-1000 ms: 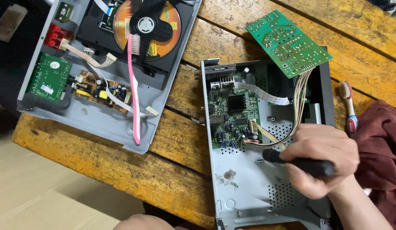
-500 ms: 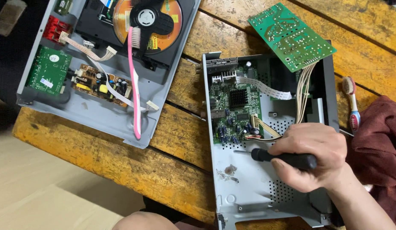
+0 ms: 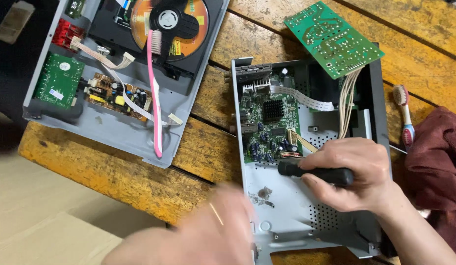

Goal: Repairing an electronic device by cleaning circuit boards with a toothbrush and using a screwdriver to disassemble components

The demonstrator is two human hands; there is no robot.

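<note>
Table: a big wooden table (image 3: 139, 181) with worn yellow planks holds everything.
Left case: an open grey case (image 3: 115, 130) lies at the top left, with a shiny orange disc (image 3: 189, 19) and a pink toothbrush (image 3: 156, 93) on top.
Right case: a second open grey case (image 3: 287, 216) lies under the hands.
Cloth: a dark red cloth (image 3: 436, 167) sits at the right edge.
Loose board: a green board (image 3: 331, 39) leans at the top right, wires hanging down.
Label: a small white sticker sits on another green board (image 3: 58, 81) at the far left.
Right hand: the right hand (image 3: 353, 174) is wrapped tight around a black tool handle (image 3: 316, 173).
Tool: it lies sideways over the right case; its end points left, just below the middle green board (image 3: 269, 125).
Left hand: the left hand (image 3: 203, 235) is blurry at the bottom, fingers spread, holding nothing.
Small brush: a red, white and blue toothbrush (image 3: 404, 115) lies beside the right case.
</note>
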